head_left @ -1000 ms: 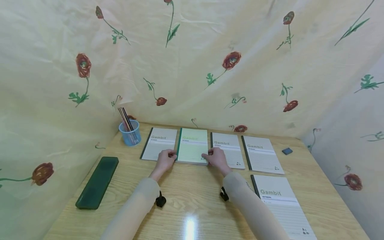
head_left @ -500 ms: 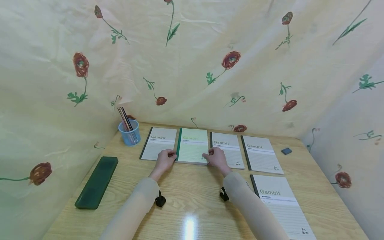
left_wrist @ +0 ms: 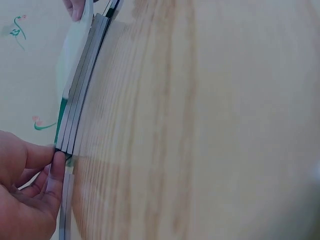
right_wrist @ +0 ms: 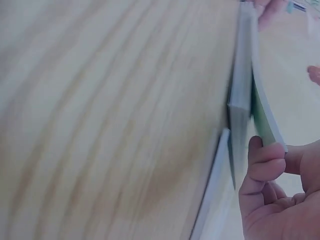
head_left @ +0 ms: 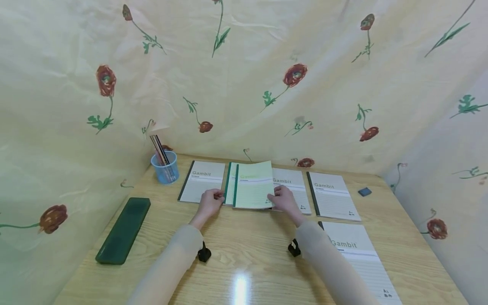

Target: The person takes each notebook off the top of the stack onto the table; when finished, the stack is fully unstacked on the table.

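Note:
My right hand (head_left: 285, 199) pinches the lower right corner of a green-spined notebook (head_left: 253, 186) marked "Gambit". That notebook is tilted, its right side raised off a stack of notebooks (left_wrist: 82, 90) and overlapping a dark-spined notebook (head_left: 291, 190) to the right. In the right wrist view, the thumb and curled fingers grip the lifted notebook's corner, with a gap above the stack. My left hand (head_left: 210, 202) holds the stack's lower left corner between thumb and forefinger, also seen in the left wrist view. Another dark-spined notebook (head_left: 202, 182) lies beside the left hand.
Further right lie two more Gambit notebooks, one at the back (head_left: 333, 195) and one nearer (head_left: 360, 258). A small dark square object (head_left: 364, 192) sits at the far right. At left are a blue cup (head_left: 165, 171) of pencils and a dark green case (head_left: 123, 231).
My right hand has lifted the top green-spined notebook off the stack and moved right with it, uncovering another green spine beneath. The left hand has stayed at the stack's corner.

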`<state>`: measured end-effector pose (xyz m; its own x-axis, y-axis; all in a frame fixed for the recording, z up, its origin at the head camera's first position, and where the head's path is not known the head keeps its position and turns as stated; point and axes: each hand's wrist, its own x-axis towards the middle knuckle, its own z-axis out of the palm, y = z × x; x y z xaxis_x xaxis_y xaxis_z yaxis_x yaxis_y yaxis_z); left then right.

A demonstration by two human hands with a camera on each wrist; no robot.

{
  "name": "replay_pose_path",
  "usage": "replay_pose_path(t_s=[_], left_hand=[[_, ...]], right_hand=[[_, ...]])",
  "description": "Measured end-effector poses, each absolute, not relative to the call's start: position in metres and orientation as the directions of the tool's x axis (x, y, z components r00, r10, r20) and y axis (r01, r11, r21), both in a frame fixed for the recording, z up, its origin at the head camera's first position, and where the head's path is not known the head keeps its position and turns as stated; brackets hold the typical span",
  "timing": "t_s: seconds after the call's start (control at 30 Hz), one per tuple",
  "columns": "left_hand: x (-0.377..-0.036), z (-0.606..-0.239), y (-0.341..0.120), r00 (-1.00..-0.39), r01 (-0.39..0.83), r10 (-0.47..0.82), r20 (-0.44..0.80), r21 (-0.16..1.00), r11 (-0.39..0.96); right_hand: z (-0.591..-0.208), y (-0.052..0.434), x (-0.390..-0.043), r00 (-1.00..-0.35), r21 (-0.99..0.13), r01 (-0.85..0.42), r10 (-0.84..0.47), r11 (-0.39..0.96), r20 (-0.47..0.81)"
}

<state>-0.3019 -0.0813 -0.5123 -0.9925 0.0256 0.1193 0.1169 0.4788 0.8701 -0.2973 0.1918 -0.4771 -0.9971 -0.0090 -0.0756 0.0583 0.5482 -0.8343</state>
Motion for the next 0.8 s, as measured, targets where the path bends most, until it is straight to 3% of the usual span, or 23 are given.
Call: replay_pose_path(t_s=[0.27, 0.8], left_hand=[[-0.302, -0.503, -0.082, -0.993, 0.117, 0.025, 0.119, 0.872, 0.475], [-0.302, -0.510, -0.081, -0.993, 0.114, 0.028, 0.114, 0.876, 0.469]], right_hand=[[-0.461, 0.213, -0.274, -0.993, -0.896, 0.103, 0.002, 0.431, -0.114], [-0.456, 0.269, -0.185, -0.987, -0.892, 0.140, -0.015, 0.430, -0.162]])
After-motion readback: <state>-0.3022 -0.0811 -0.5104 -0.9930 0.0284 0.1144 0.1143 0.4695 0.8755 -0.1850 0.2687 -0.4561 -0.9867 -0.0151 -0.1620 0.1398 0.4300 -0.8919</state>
